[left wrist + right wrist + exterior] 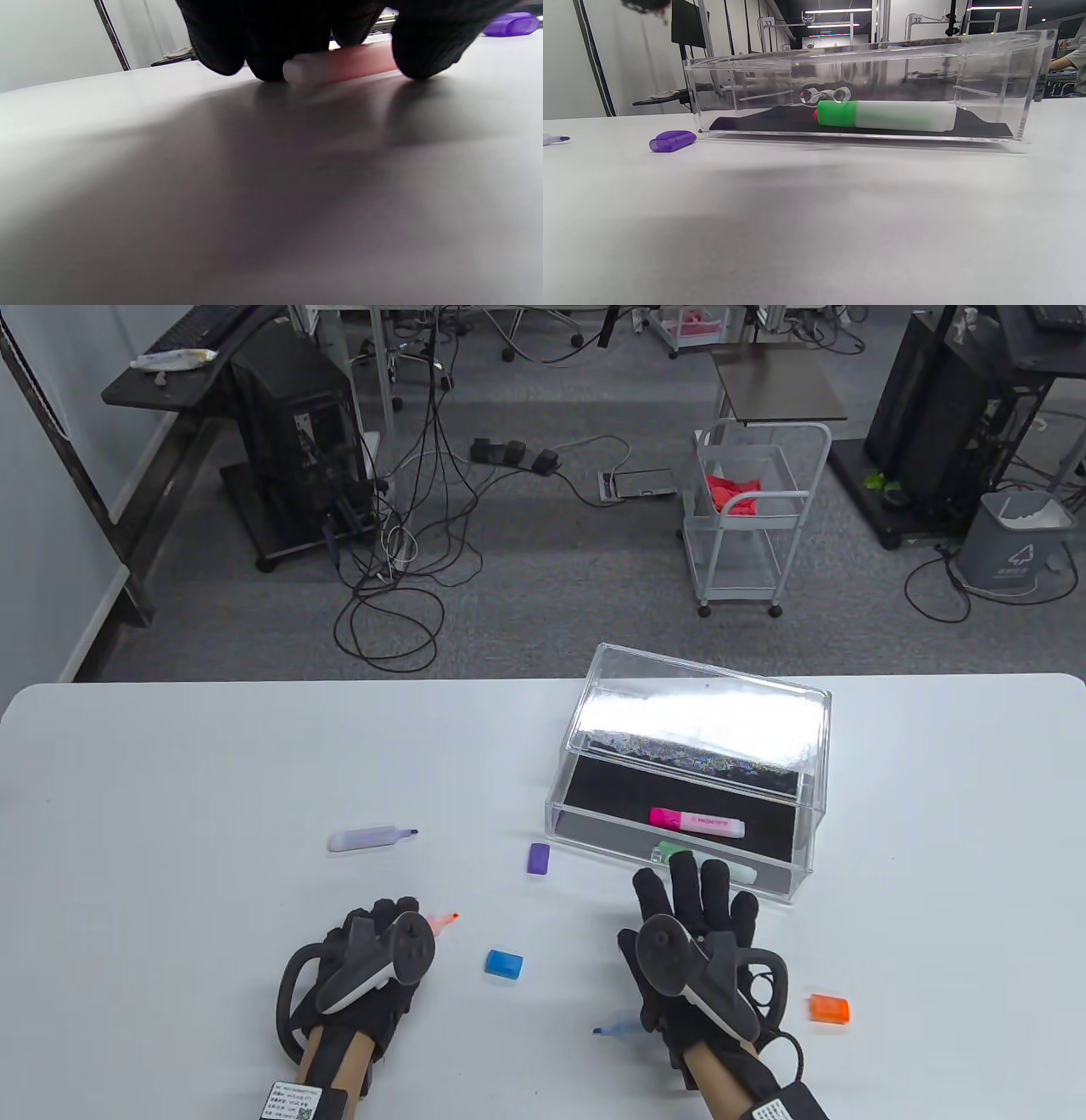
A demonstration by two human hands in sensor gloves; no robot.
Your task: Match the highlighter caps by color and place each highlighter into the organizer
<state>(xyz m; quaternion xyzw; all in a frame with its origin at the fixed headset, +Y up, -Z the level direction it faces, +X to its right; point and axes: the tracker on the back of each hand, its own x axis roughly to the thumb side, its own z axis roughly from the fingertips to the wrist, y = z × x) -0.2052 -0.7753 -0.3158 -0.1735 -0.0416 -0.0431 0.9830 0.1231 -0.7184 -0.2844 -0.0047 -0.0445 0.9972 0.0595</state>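
Note:
My left hand [377, 946] is low on the table, fingers [263, 38] and thumb curled round an uncapped orange highlighter [339, 63]; its tip [447, 920] pokes out to the right. My right hand [691, 903] lies flat with straight fingers at the front wall of the clear organizer [585, 823] and holds nothing. Inside the organizer lie a capped pink highlighter [696, 820] and a capped green one [882, 115]. An uncapped blue highlighter [615, 1029] lies by my right wrist. The blue cap [504, 965] sits between the hands. The orange cap [829, 1009] is right of my right hand.
An uncapped purple highlighter [369, 838] lies beyond my left hand, and its purple cap [539, 858] sits just left of the organizer's front corner. The organizer's clear lid [704, 712] stands raised at the back. The table's far edge [339, 684] drops to the floor.

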